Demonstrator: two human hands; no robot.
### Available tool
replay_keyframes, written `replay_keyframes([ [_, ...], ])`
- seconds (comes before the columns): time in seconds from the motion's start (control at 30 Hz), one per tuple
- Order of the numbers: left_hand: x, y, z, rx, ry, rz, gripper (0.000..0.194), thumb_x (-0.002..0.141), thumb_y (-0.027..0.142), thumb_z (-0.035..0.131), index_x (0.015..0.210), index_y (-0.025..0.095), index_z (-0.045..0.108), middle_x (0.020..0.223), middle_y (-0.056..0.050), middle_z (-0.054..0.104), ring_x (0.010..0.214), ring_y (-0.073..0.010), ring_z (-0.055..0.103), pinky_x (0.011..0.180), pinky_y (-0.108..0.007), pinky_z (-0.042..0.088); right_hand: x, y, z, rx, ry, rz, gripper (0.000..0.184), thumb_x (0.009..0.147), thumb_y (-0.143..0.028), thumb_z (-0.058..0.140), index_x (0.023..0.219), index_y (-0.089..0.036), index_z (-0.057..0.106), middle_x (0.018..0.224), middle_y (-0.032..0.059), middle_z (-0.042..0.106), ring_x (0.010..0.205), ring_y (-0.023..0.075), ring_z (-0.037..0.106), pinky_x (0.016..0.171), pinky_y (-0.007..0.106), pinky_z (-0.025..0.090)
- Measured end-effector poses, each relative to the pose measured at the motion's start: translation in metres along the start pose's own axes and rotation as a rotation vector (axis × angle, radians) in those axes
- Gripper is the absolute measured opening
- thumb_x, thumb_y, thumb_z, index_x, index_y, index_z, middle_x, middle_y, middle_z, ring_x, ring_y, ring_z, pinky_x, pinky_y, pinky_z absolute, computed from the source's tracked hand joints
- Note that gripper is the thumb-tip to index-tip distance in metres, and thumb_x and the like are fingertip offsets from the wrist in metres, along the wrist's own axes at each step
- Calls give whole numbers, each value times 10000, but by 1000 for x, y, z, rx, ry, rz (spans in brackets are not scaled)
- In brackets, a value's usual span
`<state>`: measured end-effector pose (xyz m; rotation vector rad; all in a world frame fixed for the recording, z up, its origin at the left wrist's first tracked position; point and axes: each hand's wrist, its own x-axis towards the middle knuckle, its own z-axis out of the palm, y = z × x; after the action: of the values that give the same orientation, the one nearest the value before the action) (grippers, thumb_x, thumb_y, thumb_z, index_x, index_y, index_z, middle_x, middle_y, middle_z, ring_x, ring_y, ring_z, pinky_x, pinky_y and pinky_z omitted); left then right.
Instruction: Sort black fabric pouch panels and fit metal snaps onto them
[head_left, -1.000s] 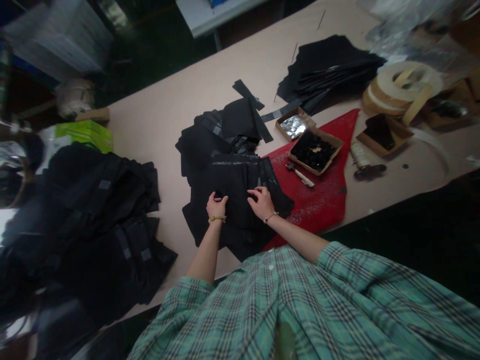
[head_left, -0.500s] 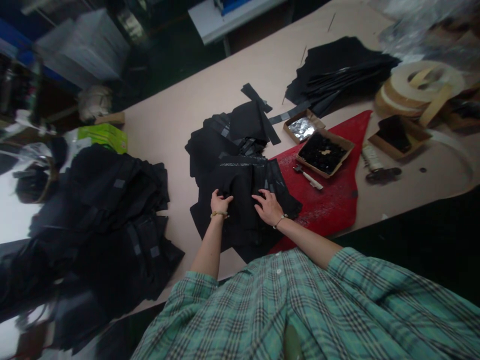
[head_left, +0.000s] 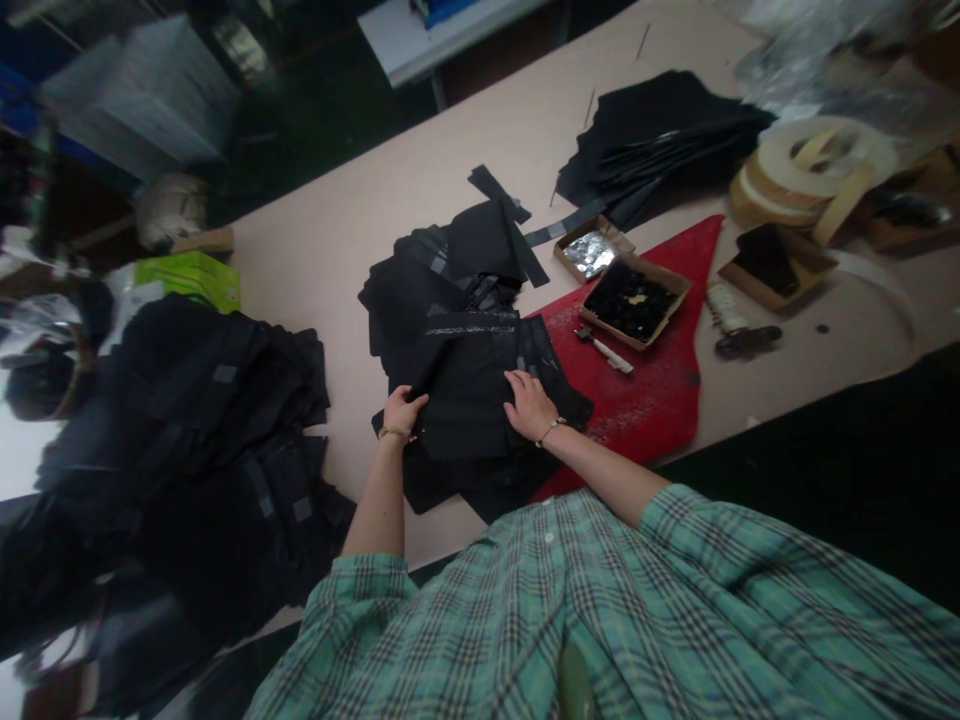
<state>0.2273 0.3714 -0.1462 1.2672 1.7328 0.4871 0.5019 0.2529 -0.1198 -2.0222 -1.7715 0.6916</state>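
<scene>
A black fabric piece (head_left: 465, 400) lies over a pile of similar dark pieces in front of me, its left part lifted. My left hand (head_left: 401, 412) is closed on its left edge, thumb on top and the other fingers partly hidden below. On the right edge rests my right hand (head_left: 531, 405), fingers lying on the cloth and thumb apart from them. Just behind the hands are more black pieces (head_left: 412, 290) with small grey patches. A small hammer (head_left: 604, 350) with a pale handle lies on a red sheet (head_left: 660, 390) to the right.
A cardboard box of small black parts (head_left: 634, 300) and a box of shiny silver pieces (head_left: 589, 255) stand right of the pile. Farther right are tape rolls (head_left: 821, 170). Black stacks lie at the back (head_left: 660, 140) and left (head_left: 180, 400). Thin rods stick up near the far edge.
My left hand has moved left and taken hold of the fabric's edge, spreading the piece flatter. My right hand's fingers have settled onto the cloth. The view has shifted slightly.
</scene>
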Motion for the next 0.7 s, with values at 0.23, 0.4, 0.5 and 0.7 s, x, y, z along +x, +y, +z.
replay_keyframes([
  [0.23, -4, 12, 1, -63, -27, -80, 395, 573, 365, 773, 882, 195, 594, 737, 4, 626, 615, -139, 564, 548, -249, 479, -1, 4, 5, 29, 10, 11, 623, 865, -170, 487, 1462, -55, 350, 1443, 174, 443, 1256, 278, 442, 1129, 419, 348],
  [0.4, -5, 9, -2, -181, -62, -136, 473, 525, 366, 810, 911, 201, 592, 716, 7, 626, 579, -129, 563, 488, -235, 474, 0, 6, 7, 48, 12, 26, 628, 865, -163, 462, 1469, -41, 336, 1445, 188, 442, 1258, 278, 443, 1124, 425, 354],
  [0.5, -6, 8, -1, -225, -51, -147, 497, 515, 364, 818, 926, 203, 591, 708, 10, 629, 554, -124, 561, 459, -222, 459, 2, 6, 8, 57, 15, 30, 619, 866, -162, 449, 1465, -43, 346, 1443, 189, 448, 1261, 285, 451, 1120, 432, 361],
  [0.7, -10, 14, -6, -248, -25, -122, 485, 515, 348, 821, 915, 181, 605, 697, 10, 634, 586, -127, 580, 519, -238, 493, 2, 6, 6, 105, 16, 45, 606, 866, -117, 409, 1468, -77, 357, 1434, 183, 468, 1266, 284, 473, 1113, 447, 371],
])
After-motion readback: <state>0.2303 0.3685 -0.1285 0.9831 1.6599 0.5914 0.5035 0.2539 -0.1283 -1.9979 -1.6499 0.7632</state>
